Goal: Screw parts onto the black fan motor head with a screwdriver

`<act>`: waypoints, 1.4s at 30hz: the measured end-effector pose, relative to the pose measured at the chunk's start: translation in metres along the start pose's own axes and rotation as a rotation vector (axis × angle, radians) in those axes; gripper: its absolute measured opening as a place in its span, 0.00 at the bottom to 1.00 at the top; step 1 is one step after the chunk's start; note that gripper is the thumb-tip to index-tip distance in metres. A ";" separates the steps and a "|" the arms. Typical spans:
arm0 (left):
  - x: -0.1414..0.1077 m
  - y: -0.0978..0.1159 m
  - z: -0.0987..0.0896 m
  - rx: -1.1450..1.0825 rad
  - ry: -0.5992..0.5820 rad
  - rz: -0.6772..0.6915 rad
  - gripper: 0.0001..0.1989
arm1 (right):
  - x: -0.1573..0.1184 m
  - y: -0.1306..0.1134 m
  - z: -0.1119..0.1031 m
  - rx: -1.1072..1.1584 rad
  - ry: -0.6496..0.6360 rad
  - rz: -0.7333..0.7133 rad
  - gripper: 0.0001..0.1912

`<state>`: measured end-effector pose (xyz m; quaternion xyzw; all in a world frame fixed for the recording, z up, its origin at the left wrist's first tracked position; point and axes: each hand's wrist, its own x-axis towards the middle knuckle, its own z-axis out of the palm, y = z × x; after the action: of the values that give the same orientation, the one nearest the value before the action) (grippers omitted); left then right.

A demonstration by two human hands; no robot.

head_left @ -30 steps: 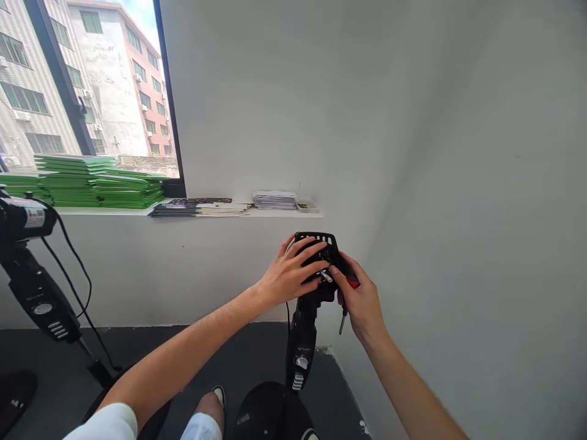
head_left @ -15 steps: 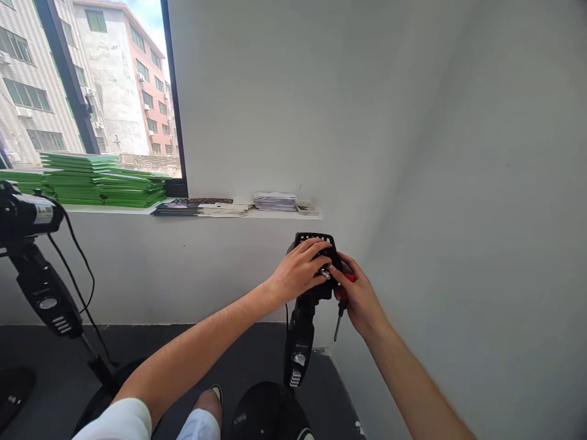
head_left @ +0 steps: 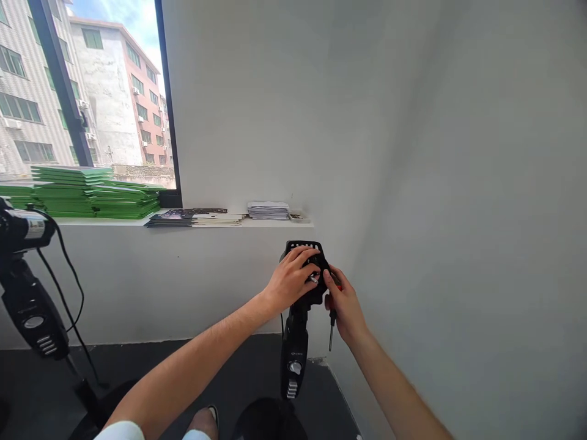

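Black motor housing [head_left: 306,269] with a slotted vent row along its top edge, mounted on a black stand [head_left: 293,348], just before the room corner below the sill's right end. Small pale logo on the stand's neck, too small to read; a round knob and a ribbed pale patch beneath it.

Left hand [head_left: 290,280] laid over the housing's front, fingers curled and slightly spread across the vents, thumb and forefinger tip pinching toward a small shiny metal part [head_left: 314,278] at the centre. Right hand [head_left: 343,304] touching the housing's right side, fingers folded around a screwdriver [head_left: 331,321]: red handle mostly hidden in the fist, dark shaft hanging straight down below it. Thumb pressed toward the same metal part, meeting the left fingertips.

Behind and above, a white sill [head_left: 114,221]. Near its right end a short stack of white papers [head_left: 268,210], beside it flat dark booklets [head_left: 192,217], print on them unreadable. Further left along the sill, piles of green sheets [head_left: 96,198] against the window [head_left: 82,91]; grey and pink buildings outside.

At the far left, a second black stand [head_left: 27,305] with a cable [head_left: 76,287] looping down and a white label [head_left: 34,227] on its top part, text illegible. Dark floor [head_left: 238,360] below, a shoe tip [head_left: 211,413] at the bottom edge.
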<state>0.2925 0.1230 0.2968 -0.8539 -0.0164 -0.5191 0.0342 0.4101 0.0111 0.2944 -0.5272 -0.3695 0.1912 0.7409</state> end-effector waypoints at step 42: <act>0.001 0.000 0.006 0.054 0.019 -0.012 0.03 | -0.045 -0.089 -0.020 -0.679 -0.351 -1.013 0.09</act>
<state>0.2982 0.1236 0.2946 -0.8476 -0.0351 -0.5268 0.0542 0.3864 -0.0647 0.3578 -0.4536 -0.7291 -0.2275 0.4593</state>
